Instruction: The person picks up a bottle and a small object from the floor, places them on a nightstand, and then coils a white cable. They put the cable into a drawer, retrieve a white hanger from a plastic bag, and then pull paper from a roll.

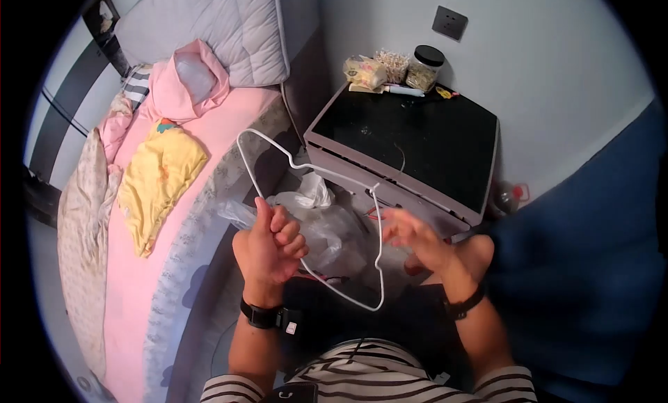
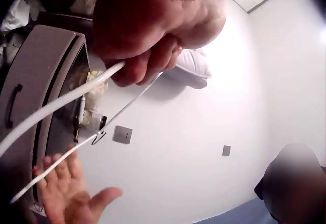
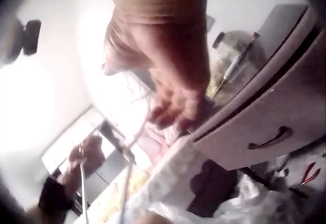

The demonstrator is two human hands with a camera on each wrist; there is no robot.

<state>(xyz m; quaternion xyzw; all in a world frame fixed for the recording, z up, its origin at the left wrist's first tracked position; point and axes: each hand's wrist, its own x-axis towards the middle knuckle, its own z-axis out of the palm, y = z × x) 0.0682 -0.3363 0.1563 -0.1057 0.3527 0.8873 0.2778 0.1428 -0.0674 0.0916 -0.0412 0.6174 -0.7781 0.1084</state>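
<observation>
one hanger (image 1: 334, 172) — bar through left hand's grip (image 1: 273, 248), hook near right hand (image 1: 417, 244).

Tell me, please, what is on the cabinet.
The cabinet bears a jar, cotton swabs, a packet, a slim white item and a small yellow one; anything behind them is hidden.

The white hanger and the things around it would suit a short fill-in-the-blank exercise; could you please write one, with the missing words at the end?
The right hand does not grip the white hanger, which is held by the other hand, the ____ one.
The jar on the cabinet has a lid coloured ____.
The yellow cloth lies on a sheet coloured ____.
The dark socket plate is mounted on the ____.

Missing words: left; black; pink; wall.
</observation>
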